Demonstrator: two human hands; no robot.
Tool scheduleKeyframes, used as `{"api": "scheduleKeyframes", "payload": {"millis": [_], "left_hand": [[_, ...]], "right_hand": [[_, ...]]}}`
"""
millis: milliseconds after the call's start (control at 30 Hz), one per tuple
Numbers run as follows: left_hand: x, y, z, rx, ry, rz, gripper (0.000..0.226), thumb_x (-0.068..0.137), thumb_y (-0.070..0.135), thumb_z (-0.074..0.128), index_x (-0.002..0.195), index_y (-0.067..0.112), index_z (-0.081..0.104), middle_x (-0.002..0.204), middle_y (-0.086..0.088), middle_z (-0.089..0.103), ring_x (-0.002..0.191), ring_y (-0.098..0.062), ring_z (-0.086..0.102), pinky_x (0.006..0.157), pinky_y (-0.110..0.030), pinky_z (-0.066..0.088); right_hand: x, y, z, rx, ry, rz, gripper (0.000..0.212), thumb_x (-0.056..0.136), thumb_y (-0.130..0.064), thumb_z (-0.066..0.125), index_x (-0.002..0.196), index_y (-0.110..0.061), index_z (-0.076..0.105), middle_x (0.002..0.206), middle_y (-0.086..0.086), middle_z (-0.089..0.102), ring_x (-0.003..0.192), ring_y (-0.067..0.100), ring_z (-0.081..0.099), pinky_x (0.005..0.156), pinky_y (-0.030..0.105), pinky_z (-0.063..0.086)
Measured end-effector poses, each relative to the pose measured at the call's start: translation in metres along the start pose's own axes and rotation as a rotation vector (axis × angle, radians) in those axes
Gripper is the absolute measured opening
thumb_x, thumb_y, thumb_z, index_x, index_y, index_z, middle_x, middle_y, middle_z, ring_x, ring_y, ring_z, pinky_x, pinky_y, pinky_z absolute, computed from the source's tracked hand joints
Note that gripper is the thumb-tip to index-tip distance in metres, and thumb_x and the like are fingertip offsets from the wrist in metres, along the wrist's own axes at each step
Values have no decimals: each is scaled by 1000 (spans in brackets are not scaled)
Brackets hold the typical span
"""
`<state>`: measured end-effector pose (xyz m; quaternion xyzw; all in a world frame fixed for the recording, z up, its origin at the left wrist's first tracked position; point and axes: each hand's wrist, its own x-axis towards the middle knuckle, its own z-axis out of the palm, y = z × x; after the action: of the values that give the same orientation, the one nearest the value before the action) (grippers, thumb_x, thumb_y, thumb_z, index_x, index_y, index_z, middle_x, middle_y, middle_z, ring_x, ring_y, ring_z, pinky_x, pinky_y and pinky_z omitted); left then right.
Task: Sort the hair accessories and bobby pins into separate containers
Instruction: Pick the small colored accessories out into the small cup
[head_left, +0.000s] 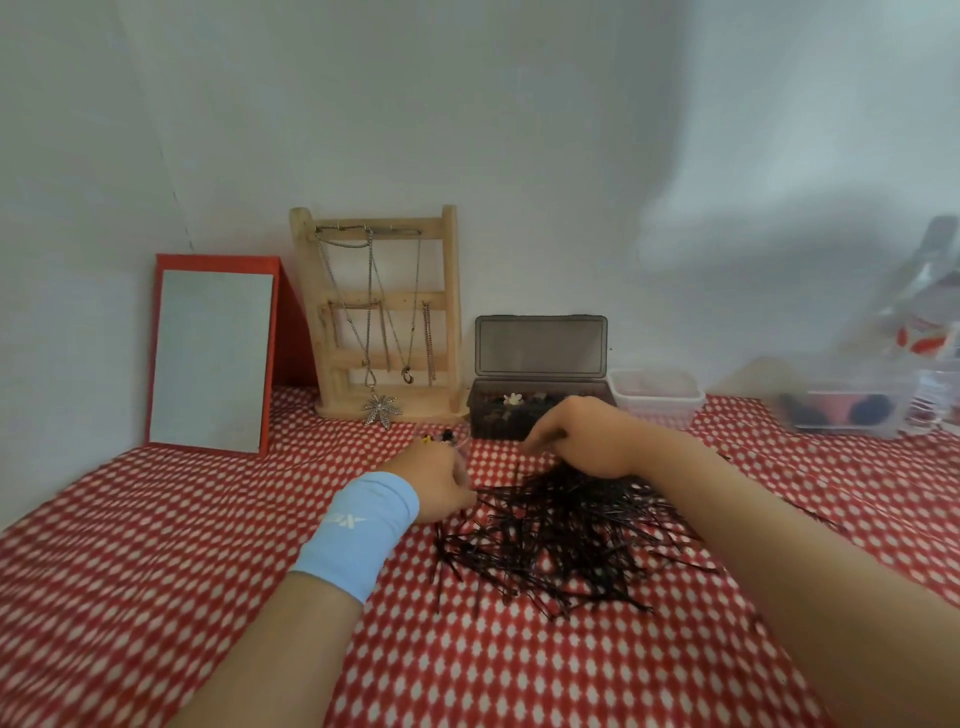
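Observation:
A large pile of black bobby pins (566, 540) lies on the red checked cloth. My right hand (582, 439) is at the pile's far edge, fingers curled down and pinching some pins. My left hand (434, 480), with a light blue wristband, rests at the pile's left edge, its fingers hidden behind the hand. A few small coloured hair accessories (439, 439) lie just beyond my left hand. An open dark grey box (537, 364) holding small accessories stands behind my right hand. A small clear tub (657, 397) sits to its right.
A red-framed mirror (213, 358) leans on the wall at the back left. A wooden stand (382, 317) hung with necklaces is beside it. At the far right is a clear container (852, 410) with dark items. Stray pins (815, 514) lie at the right.

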<state>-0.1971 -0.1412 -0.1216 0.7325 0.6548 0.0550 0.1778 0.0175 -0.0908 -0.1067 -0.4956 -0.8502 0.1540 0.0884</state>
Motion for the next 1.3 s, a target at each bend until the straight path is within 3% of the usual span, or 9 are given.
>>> {"api": "scheduleKeyframes", "payload": {"millis": [333,500,600,700,800,900,1000,1167,1300], "left_hand": [[13,50,5,25,134,250,34,100,28,48,133,24,57,136,0,53,124,-21,51,106,-35,41],[18,69,46,182,-99,275,71,102,53,32,158,20,4,166,2,-2,152,-18,-1,123,-38,6],[13,71,58,235,-112,287,73,101,55,28,156,23,-8,165,3,-11,152,-16,-7,123,-40,1],[8,73,50,212,-127,350,66,103,48,31,157,23,3,165,4,0,152,-15,2,123,-33,5],[7,71,41,113,-71,416,51,105,37,37,153,23,31,161,6,26,147,-14,25,119,-28,17],[6,68,41,47,-27,429,45,101,36,48,145,26,46,155,9,38,141,-12,36,116,-27,23],[7,68,41,10,15,406,41,98,37,54,138,27,56,151,10,44,138,-11,40,116,-27,26],[5,68,37,12,118,418,30,94,36,62,122,29,69,138,13,56,129,-7,47,112,-27,32],[2,68,38,-37,220,450,23,93,34,62,113,27,71,124,13,63,118,-5,54,102,-19,37]], "right_hand": [[-43,29,-4,-40,53,26,40,98,-5,52,126,-26,70,139,-7,59,123,10,54,112,25,36],[-57,37,13,-147,-192,42,54,109,-26,36,161,-28,21,169,-4,11,155,16,10,124,35,6],[-66,38,14,-167,-250,67,58,110,-31,32,162,-26,9,169,-6,3,156,15,2,123,33,2],[-74,36,5,-196,-246,72,55,108,-30,40,160,-29,24,167,-11,17,152,16,21,122,33,14],[-81,36,-8,-159,-226,61,44,104,-27,49,147,-33,51,153,-9,48,134,16,48,116,33,33],[-85,36,-14,29,8,81,36,98,-18,56,129,-28,68,138,-9,62,125,10,55,105,22,35],[-81,44,-7,55,119,150,43,96,-25,53,139,-23,60,149,-1,52,136,17,45,111,30,31],[-69,53,10,-132,-125,299,63,106,-49,32,162,-26,16,170,6,4,156,26,3,124,44,5],[-77,43,2,-66,-145,219,53,105,-30,43,157,-30,34,165,0,26,151,23,26,121,39,20]]}}
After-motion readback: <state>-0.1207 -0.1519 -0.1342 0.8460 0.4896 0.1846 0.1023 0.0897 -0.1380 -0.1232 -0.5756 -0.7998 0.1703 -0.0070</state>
